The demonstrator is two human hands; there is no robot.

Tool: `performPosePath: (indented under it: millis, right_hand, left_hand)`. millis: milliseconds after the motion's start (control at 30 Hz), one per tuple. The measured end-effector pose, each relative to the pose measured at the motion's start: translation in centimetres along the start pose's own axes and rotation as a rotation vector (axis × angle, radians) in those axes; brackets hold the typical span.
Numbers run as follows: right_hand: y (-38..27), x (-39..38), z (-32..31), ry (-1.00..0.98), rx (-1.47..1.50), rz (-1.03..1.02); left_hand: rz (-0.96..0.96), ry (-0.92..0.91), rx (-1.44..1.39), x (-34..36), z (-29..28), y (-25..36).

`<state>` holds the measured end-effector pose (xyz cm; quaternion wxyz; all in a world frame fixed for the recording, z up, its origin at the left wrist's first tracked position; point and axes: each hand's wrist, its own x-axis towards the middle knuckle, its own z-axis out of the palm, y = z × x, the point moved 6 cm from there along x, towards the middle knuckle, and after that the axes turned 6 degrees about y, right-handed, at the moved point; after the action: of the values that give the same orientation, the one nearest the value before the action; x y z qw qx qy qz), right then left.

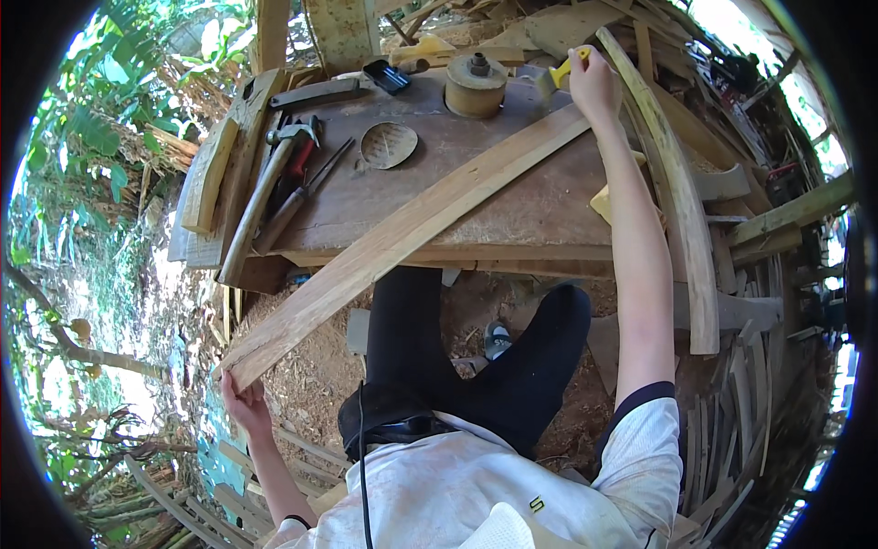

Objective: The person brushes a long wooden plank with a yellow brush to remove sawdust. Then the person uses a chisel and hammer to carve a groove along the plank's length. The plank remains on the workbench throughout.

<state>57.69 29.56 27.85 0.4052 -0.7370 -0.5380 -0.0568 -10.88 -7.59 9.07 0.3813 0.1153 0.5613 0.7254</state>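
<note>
My left hand [245, 405] is closed on the near left end of a long wooden plank [412, 215]. The plank runs slantwise over the workbench [540, 215], its far end resting near my right wrist. At the back right of the bench, my right hand [594, 84] grips a yellow-handled paintbrush [559, 73]. The brush's bristles point left, close to a round drum-like block [475, 89] with a dark fitting on top. Whether the bristles touch anything I cannot tell.
A hammer [267, 188], pliers [301, 159] and a pointed tool [302, 197] lie at the bench's left. Behind them are a woven-looking disc [389, 145], a small black case [387, 77] and a dark bar [315, 92]. A long curved wooden piece [684, 197] borders the right side.
</note>
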Motion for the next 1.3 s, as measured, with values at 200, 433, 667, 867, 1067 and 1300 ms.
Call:
performPosePath:
  millis: [200,433,667,867,1067,1300]
  right_hand:
    - [1.4,1.3,-0.6,0.086,-0.110,-0.023]
    - [1.5,0.8,-0.6,0.228,-0.102,-0.107]
    - [3.3,1.7,-0.7,0.251,-0.025,-0.126]
    - [2.3,0.6,-0.3,0.229,-0.055,-0.175]
    - [2.8,-0.1,2.0,-0.102,0.268,0.035]
    - [2.7,-0.1,1.8,-0.008,0.145,0.021]
  left_hand:
    - [0.015,0.009,0.022,-0.2,0.0,0.2]
    - [0.027,-0.006,0.034,-0.1,-0.4,0.5]
    - [0.004,-0.059,0.022,0.6,-0.4,-0.3]
    - [0.028,-0.028,-0.003,0.8,-0.7,-0.4]
    - [0.020,-0.026,0.006,0.4,-0.3,-0.3]
    - [0.043,0.016,0.020,0.1,0.2,-0.3]
